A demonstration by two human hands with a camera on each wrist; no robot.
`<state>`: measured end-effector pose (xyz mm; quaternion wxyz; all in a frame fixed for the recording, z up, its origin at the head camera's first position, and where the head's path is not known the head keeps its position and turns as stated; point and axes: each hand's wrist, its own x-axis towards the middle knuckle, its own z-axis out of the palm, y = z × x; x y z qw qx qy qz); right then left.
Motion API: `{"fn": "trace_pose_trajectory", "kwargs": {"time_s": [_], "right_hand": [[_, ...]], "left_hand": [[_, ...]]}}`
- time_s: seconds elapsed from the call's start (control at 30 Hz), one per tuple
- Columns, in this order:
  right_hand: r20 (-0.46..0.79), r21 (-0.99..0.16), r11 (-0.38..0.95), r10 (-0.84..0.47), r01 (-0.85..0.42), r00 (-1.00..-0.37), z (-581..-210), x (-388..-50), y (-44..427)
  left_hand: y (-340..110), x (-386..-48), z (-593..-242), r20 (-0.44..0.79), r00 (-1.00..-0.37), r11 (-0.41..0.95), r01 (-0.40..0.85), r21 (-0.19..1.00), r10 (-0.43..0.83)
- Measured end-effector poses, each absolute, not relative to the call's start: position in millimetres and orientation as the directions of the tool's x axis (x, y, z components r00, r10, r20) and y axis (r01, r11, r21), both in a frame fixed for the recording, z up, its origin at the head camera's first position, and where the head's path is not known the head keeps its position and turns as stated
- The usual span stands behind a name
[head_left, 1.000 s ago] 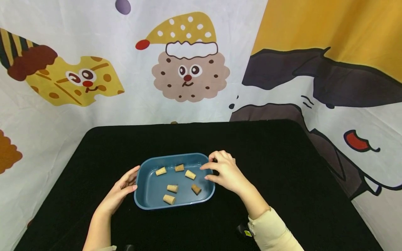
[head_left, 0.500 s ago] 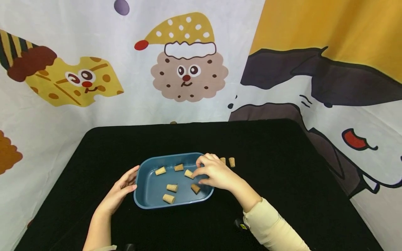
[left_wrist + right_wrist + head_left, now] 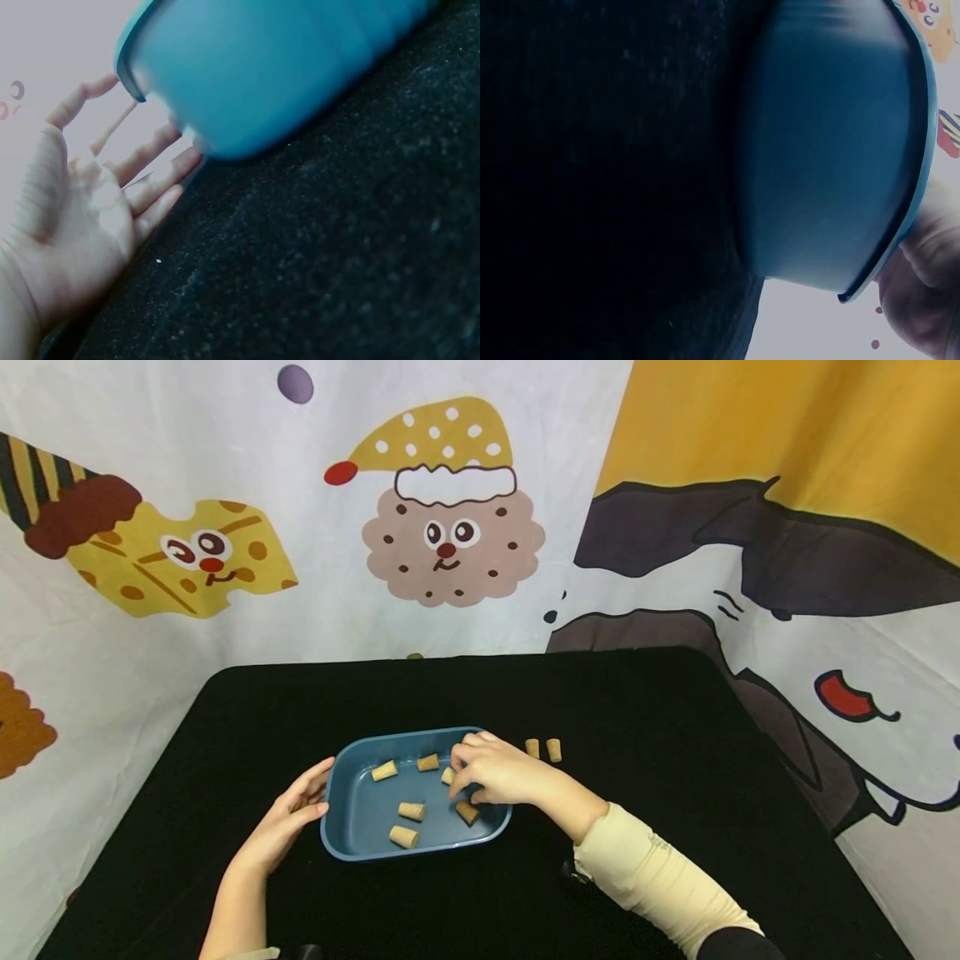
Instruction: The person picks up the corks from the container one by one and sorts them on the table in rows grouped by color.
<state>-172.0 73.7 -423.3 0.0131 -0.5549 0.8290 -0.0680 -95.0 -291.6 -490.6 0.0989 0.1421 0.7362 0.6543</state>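
Observation:
A blue tray (image 3: pixel 367 850) holds several corks, among them a dark brown cork (image 3: pixel 467 812) and a pale cork (image 3: pixel 448 776) partly covered by fingers. My right hand (image 3: pixel 497 770) reaches over the tray's right rim, thumb and forefinger apart just above the dark brown cork; nothing shows gripped. In the right wrist view, the tray's wall (image 3: pixel 825 150) hides most of that hand (image 3: pixel 922 285). My left hand (image 3: pixel 281 818) rests at the tray's left end, thumb near the rim; the left wrist view has its fairly straight fingers (image 3: pixel 154 184) touching the wall.
Two corks stand on the black cloth just beyond the tray's right end, a left one (image 3: pixel 532 748) and a right one (image 3: pixel 554 750). The black-covered table (image 3: pixel 637 718) meets a cartoon-printed curtain (image 3: pixel 300 635) behind it.
My right hand has moved left and into the tray, from its right rim toward the dark brown cork. The two corks outside have come into view. My left hand and the tray stay put.

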Motion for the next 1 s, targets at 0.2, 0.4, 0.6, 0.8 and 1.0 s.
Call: {"fn": "trace_pose_trajectory", "kwargs": {"time_s": [0.2, 0.4, 0.6, 0.8, 1.0], "right_hand": [[-0.009, -0.16, 0.36, -0.932, -0.919, -0.363, -421.0, -176.7, 69.9], [-0.076, -0.153, 0.334, -0.942, -0.93, -0.326, -420.3, -177.5, 63.2], [-0.102, -0.167, 0.332, -0.942, -0.928, -0.319, -422.9, -175.8, 61.3], [-0.102, -0.145, 0.328, -0.943, -0.933, -0.316, -426.3, -174.3, 58.2], [-0.11, -0.109, 0.31, -0.948, -0.945, -0.298, -429.8, -170.6, 52.8]], "left_hand": [[-293.2, -95.0, -490.9, 0.057, -0.937, 0.098, 0.096, 0.991, 0.344], [-292.7, -94.3, -490.6, 0.057, -0.939, 0.097, 0.096, 0.991, 0.339], [-290.8, -94.1, -490.3, 0.043, -0.938, 0.095, 0.08, 0.992, 0.345], [-290.8, -93.9, -491.2, 0.046, -0.941, 0.098, 0.083, 0.992, 0.335], [-291.1, -94.4, -489.0, 0.031, -0.942, 0.105, 0.07, 0.992, 0.334]]}}
